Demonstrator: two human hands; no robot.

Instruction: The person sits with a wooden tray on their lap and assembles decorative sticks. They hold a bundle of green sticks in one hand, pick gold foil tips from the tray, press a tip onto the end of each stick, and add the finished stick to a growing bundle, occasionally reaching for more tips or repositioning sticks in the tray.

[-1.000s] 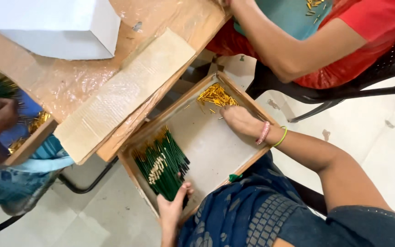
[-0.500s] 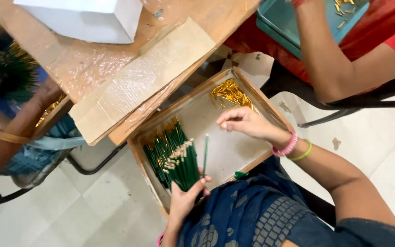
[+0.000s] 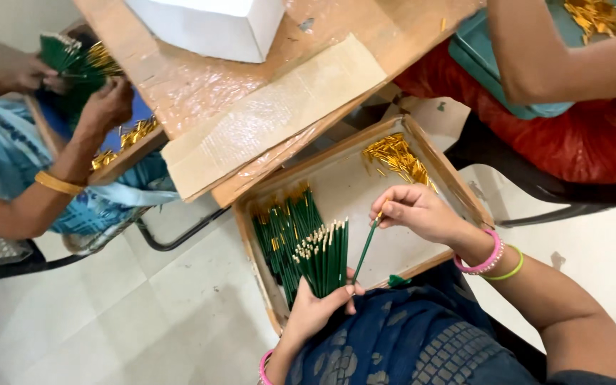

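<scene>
Hands at work over a lap tray: the left hand [image 3: 315, 308] grips a bundle of green sticks [image 3: 324, 255], their pale tips fanned toward 12 o'clock, while the right hand [image 3: 413, 212] pinches one green stick [image 3: 365, 249] by its upper end. That stick slants from 1 o'clock down to 7, its lower end touching the left fingertips just beside the bundle. Loose sticks [image 3: 283, 224] lie at 11 o'clock in the wooden tray [image 3: 458, 187], gold caps [image 3: 398, 157] at 1. Beyond, a taped cardboard sheet [image 3: 272, 117] and a plain white box [image 3: 212, 25] sit on the table [image 3: 172, 78].
</scene>
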